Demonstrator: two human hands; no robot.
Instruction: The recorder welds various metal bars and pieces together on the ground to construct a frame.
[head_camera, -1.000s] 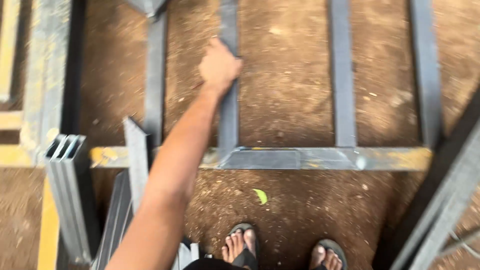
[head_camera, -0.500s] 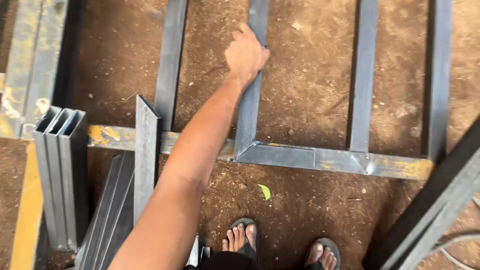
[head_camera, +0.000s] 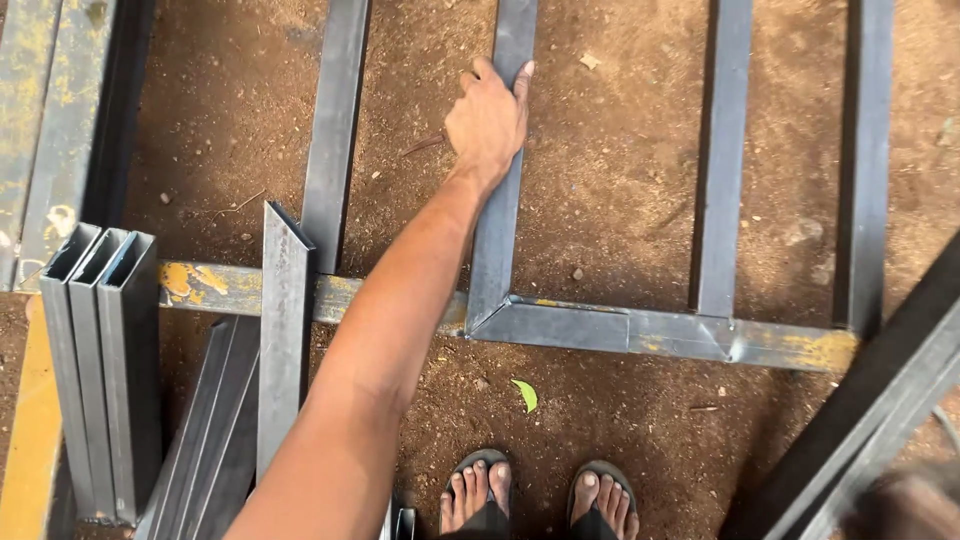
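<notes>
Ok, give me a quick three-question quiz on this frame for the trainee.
1. True or false: the left hand is on the steel tube that meets the cross tube at a mitred corner.
2. How many pieces are in the bundle of short tubes at the left? A two, B three, C five.
3. Fill in: a small green ___ lies on the dirt just ahead of the sandalled feet.
Key: 1 true; 2 B; 3 leaf.

Open dirt (head_camera: 610, 190) between the frame bars (head_camera: 722, 150) leaves room to reach down. Stacked tubes (head_camera: 100, 370) (lower left) crowd that side.
</notes>
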